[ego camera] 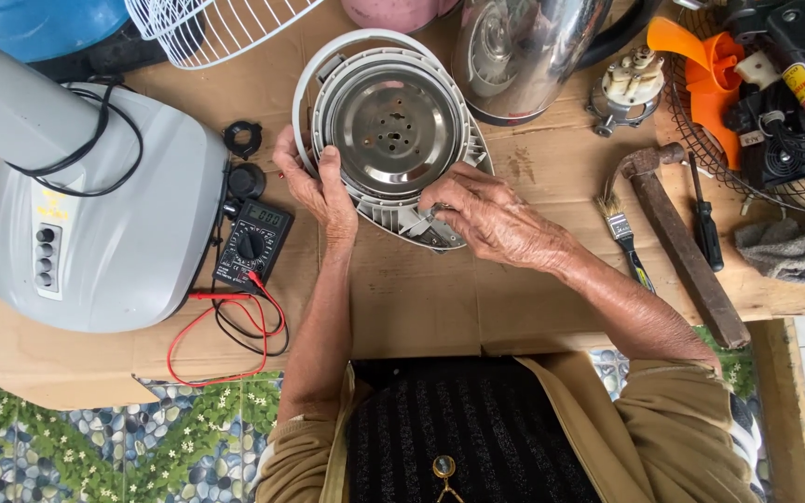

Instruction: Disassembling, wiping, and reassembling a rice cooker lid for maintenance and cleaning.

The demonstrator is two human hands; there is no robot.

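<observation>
Left hand (314,191) grip clasped round rim of round appliance base (388,130); right hand (482,219) grip pinched narrow at lower edge

Lit evenly by soft, bright daylight, casting only faint, short shadows under the hands (393,200) on the cardboard-covered counter (440,298). Glaring mildly off the steel kettle body (524,51) and the round metal plate (393,126). Staying sharp across the middle, bending slightly toward the edges, showing no motion blur.
</observation>
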